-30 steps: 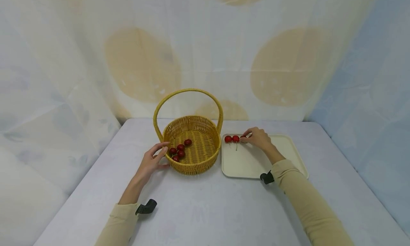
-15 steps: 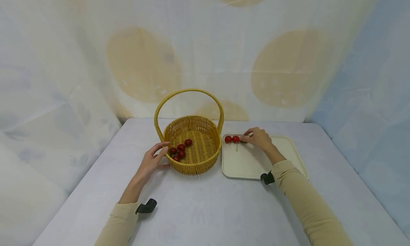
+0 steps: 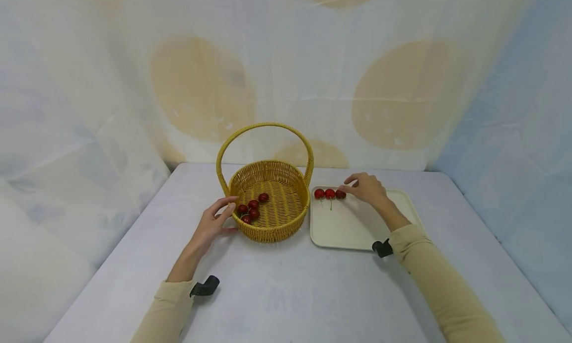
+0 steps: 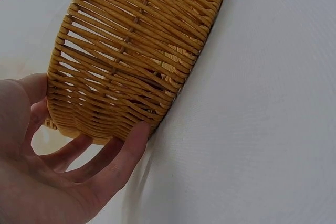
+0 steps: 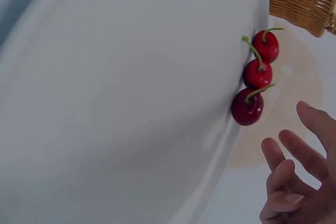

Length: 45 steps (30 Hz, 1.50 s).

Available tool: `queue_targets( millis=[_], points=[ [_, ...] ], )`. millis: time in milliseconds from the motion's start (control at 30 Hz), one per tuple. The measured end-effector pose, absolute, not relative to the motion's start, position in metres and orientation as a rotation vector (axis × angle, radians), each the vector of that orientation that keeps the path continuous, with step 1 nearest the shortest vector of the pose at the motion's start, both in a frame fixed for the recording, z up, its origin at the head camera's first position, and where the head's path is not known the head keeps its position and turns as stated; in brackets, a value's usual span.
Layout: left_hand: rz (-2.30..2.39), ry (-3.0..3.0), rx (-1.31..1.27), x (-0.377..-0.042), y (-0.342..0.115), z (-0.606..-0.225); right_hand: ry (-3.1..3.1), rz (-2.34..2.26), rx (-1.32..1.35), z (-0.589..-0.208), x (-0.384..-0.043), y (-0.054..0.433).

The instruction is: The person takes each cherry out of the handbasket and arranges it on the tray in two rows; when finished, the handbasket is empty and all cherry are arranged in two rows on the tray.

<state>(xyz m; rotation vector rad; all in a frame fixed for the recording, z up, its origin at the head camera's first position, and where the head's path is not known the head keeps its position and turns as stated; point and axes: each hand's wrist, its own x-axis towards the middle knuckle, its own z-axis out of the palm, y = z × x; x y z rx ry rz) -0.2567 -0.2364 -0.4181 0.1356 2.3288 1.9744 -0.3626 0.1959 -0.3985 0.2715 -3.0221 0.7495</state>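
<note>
The left hand (image 3: 212,226) is placed at the left side of the basket (image 3: 270,235); its relaxed, slightly bent fingers are rested against the outer wicker wall. Five cherries (image 3: 253,204) are seen inside, gathered toward that side. Three tray cherries (image 3: 329,193) are lined up, touching, along the far edge of the tray (image 3: 344,229), near its left corner; stems are visible in the right wrist view. The right hand (image 3: 367,188) is held just beside the darkest cherry (image 5: 247,107), its fingers released and loosely bent, clear of the fruit.
</note>
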Motion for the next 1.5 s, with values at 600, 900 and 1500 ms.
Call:
queue_targets(
  millis=[600, 900, 1500],
  points=[
    [1.981, 2.349, 0.162, -0.267, -0.241, -0.444, -2.943, 0.774, 0.491, -0.374, -0.339, 0.162],
    [1.981, 2.336, 0.151, -0.27, -0.241, -0.441, -2.898, 0.805, 0.672, -0.36, -0.322, 0.13],
    [1.997, 2.345, 0.169, -0.267, -0.243, -0.442, -2.854, 0.79, 0.872, -0.361, -0.312, 0.074]
  ],
)
